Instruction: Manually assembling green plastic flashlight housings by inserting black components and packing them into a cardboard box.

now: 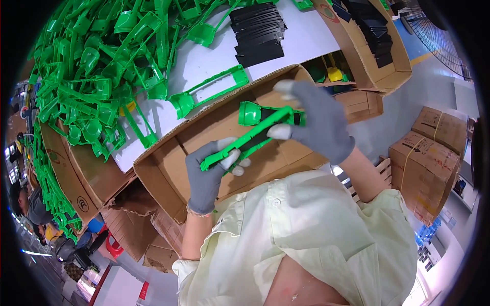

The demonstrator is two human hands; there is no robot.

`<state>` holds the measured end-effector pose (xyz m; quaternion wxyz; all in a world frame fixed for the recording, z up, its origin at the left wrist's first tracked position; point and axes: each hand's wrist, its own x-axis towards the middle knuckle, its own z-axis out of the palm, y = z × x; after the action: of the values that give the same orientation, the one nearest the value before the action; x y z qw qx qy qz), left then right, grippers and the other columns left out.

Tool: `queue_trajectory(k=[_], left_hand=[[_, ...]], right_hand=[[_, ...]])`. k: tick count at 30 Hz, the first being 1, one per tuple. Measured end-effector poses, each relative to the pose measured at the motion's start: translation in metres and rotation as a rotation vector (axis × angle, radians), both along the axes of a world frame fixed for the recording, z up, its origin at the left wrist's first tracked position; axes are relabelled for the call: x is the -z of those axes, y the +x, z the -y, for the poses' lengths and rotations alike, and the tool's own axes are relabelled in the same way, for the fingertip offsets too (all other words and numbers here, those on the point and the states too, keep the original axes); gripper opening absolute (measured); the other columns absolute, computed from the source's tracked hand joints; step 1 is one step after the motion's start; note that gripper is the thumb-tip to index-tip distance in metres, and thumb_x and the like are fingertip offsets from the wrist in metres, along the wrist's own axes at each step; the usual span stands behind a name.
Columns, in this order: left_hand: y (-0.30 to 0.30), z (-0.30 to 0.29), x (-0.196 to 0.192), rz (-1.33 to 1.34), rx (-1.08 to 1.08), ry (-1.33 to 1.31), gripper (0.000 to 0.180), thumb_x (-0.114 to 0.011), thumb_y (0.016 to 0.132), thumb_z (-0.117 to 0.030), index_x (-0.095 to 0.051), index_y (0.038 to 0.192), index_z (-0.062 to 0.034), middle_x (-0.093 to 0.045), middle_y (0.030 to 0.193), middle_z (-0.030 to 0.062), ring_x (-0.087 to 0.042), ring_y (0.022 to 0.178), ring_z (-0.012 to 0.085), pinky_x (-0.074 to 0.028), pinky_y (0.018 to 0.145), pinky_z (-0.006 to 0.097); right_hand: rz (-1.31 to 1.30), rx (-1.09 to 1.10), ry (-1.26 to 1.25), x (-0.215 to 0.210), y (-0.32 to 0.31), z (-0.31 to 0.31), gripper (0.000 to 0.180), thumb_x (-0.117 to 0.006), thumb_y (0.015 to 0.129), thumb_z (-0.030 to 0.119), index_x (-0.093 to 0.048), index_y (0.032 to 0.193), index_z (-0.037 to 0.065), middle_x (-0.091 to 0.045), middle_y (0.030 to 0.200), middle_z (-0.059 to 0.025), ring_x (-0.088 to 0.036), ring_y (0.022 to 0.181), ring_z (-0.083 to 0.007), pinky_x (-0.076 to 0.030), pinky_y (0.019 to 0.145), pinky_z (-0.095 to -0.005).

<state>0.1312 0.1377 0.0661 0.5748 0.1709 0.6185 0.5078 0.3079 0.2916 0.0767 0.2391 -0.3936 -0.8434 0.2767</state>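
My left hand (208, 171), in a grey glove with pale fingertips, is closed around the lower end of a long green plastic frame (250, 137). The frame is tilted above an open cardboard box (176, 153), its upper end pointing right. My right hand (319, 115), gloved the same way, is at that upper end. Its thumb and fingers are apart on either side of the frame end; whether the thumb touches it I cannot tell. Behind, in the box, lies another green frame (249, 113) with a dark insert, partly hidden by the held one.
A big heap of green frames (102, 66) covers the white table (196, 64) at left. One single frame (209, 89) lies by the box. Black flat pieces (258, 33) are stacked at the back, and more fill a carton (398, 66) at right. Strapped cartons (423, 163) stand beyond.
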Motion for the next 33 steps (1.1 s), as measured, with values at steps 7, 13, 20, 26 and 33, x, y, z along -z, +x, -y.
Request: queue_trajectory(k=[7, 13, 20, 26, 33], left_hand=[[-0.003, 0.005, 0.016, 0.100, 0.115, -0.092, 0.026, -0.063, 0.083, -0.005, -0.059, 0.105, 0.0084, -0.066, 0.079, 0.0154, -0.066, 0.063, 0.0211, -0.051, 0.049, 0.025], [-0.034, -0.009, 0.047, 0.106, 0.288, -0.199, 0.021, -0.062, 0.085, -0.008, -0.058, 0.101, 0.0037, -0.065, 0.074, 0.0112, -0.063, 0.057, 0.0152, -0.048, 0.047, 0.023], [-0.020, -0.055, 0.049, -0.446, 0.541, -0.456, 0.036, -0.071, 0.078, -0.030, -0.058, 0.093, 0.0008, -0.064, 0.069, 0.0104, -0.062, 0.055, 0.0155, -0.047, 0.049, 0.027], [0.019, -0.068, 0.038, -1.318, 0.699, -0.379, 0.049, -0.070, 0.074, -0.045, -0.054, 0.091, -0.0020, -0.064, 0.072, 0.0170, -0.064, 0.061, 0.0306, -0.050, 0.055, 0.038], [-0.054, -0.071, -0.014, -1.606, 0.322, -0.043, 0.024, -0.075, 0.068, -0.022, -0.064, 0.088, -0.0152, -0.063, 0.095, 0.0081, -0.057, 0.096, 0.0324, -0.048, 0.077, 0.042]], right_hand=[[0.223, -0.153, -0.363, 0.031, 0.029, 0.040, 0.027, -0.072, 0.078, 0.029, -0.065, 0.093, 0.008, -0.061, 0.063, -0.0075, -0.063, 0.063, -0.0204, -0.048, 0.061, -0.0307], [0.091, -0.118, -0.355, 0.027, 0.023, 0.014, 0.033, -0.070, 0.078, 0.033, -0.060, 0.101, 0.012, -0.063, 0.080, -0.0068, -0.063, 0.066, -0.0240, -0.048, 0.056, -0.0334], [0.804, -0.171, 0.039, 0.056, 0.021, 0.016, 0.017, -0.062, 0.079, 0.020, -0.053, 0.088, 0.009, -0.062, 0.077, -0.0080, -0.062, 0.063, -0.0256, -0.047, 0.055, -0.0377], [0.659, -0.314, -0.004, 0.037, 0.028, -0.009, 0.011, -0.063, 0.079, 0.019, -0.059, 0.079, 0.009, -0.061, 0.068, -0.0088, -0.062, 0.060, -0.0260, -0.047, 0.054, -0.0371], [0.221, -0.214, 0.170, 0.040, -0.022, -0.116, 0.018, -0.069, 0.071, 0.022, -0.066, 0.085, 0.011, -0.061, 0.078, -0.0040, -0.062, 0.069, -0.0231, -0.049, 0.063, -0.0340]])
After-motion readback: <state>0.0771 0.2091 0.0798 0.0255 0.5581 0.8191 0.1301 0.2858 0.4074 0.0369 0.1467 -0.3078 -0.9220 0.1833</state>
